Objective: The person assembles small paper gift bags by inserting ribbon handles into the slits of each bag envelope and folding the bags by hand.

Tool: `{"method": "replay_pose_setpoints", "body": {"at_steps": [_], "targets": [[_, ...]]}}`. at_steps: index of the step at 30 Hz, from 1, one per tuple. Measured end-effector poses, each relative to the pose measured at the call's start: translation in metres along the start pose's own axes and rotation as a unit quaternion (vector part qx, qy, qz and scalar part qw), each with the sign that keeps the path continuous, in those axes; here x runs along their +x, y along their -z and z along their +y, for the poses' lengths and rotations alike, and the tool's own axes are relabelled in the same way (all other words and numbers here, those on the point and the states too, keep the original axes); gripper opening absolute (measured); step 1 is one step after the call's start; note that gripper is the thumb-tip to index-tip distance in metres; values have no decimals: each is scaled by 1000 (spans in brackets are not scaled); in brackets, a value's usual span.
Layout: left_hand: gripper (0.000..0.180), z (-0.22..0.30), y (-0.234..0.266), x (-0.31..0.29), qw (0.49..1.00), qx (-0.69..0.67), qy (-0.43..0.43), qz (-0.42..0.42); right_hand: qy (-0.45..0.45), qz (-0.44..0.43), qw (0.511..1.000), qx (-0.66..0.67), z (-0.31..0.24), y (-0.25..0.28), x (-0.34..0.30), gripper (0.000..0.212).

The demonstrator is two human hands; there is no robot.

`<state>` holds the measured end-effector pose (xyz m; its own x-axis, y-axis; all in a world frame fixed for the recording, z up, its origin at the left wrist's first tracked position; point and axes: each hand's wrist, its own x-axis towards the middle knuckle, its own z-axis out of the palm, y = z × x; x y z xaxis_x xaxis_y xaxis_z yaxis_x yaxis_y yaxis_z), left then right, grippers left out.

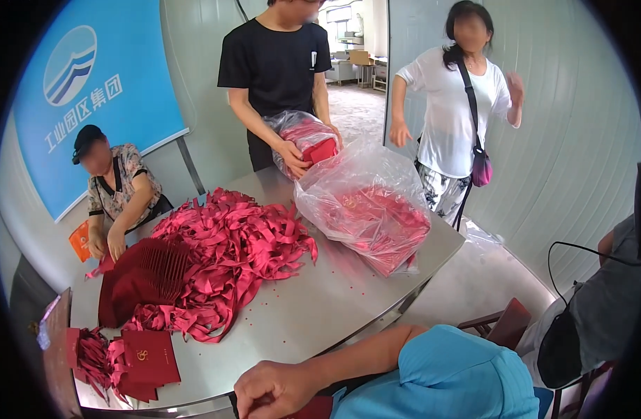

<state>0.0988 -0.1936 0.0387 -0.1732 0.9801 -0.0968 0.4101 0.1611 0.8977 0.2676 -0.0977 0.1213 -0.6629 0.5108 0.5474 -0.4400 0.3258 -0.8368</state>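
My right hand [275,387] is at the lower edge, its forearm coming in from the lower right out of a blue short sleeve [467,373]. Its fingers are curled closed, and whatever they may hold is hidden. A bit of dark red material [315,407] shows beneath the wrist. No part of my left hand can be seen. To the left of my hand, dark red cards [151,356] with gold print lie at the table's near corner beside bunched red ribbons [93,353]. A large heap of red ribbons [230,244] lies beyond, with a fanned stack of dark red cards [135,279] against it.
The grey table [320,300] curves across the view. On its far right sits a clear plastic bag [369,209] of red items. Behind it a person in black [271,70] holds another filled bag [303,136]. One person sits far left; another stands right. A chair [505,325] is near right.
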Motion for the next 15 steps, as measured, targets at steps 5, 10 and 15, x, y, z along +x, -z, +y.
{"method": "replay_pose_setpoints", "body": {"at_steps": [5, 10, 15], "targets": [[21, 2, -7, 1, 990, -27, -116, 75, 170, -11, 971, -166, -6, 1, 8, 4], [15, 17, -2, -2, 999, -6, 39, 17, 28, -67, 951, -301, 43, 8, -18, 11], [11, 3, -9, 2, 997, -46, -50, 44, -64, -108, 960, -251, 60, 13, -37, 6]]}}
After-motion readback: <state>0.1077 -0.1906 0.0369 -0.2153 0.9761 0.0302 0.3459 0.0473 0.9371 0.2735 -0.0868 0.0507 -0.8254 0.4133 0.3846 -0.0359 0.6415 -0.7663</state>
